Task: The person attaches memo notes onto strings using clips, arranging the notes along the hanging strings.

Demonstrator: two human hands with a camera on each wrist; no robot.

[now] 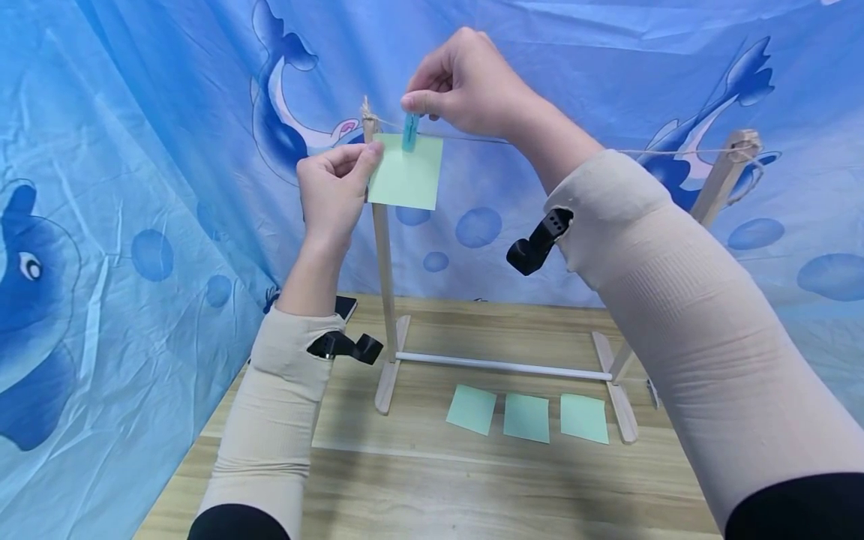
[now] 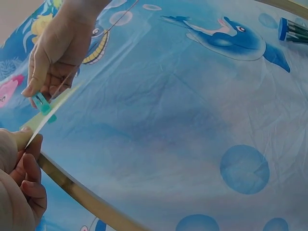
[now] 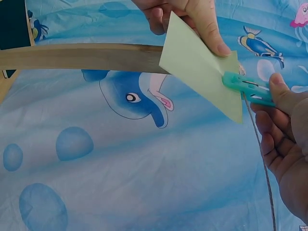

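A square green sticky note (image 1: 405, 180) hangs at the left end of the string (image 1: 482, 139), beside the left wooden post (image 1: 382, 262). My left hand (image 1: 335, 187) pinches the note's left edge between thumb and fingers. Above it, my right hand (image 1: 472, 82) pinches the upper end of a teal clothespin (image 1: 409, 133). The clothespin's lower end lies over the note's top edge; in the right wrist view the clothespin (image 3: 248, 88) reaches onto the note (image 3: 197, 67) close to the string (image 3: 262, 163). Whether its jaws bear fully on the paper I cannot tell.
Three more green notes, a left one (image 1: 472, 409), a middle one (image 1: 526, 418) and a right one (image 1: 583, 418), lie on the wooden table (image 1: 432, 487). A white rod (image 1: 502, 364) joins the stand's feet. The right post (image 1: 722, 180) is partly behind my right arm. Blue dolphin-print cloth (image 1: 553, 255) hangs behind.
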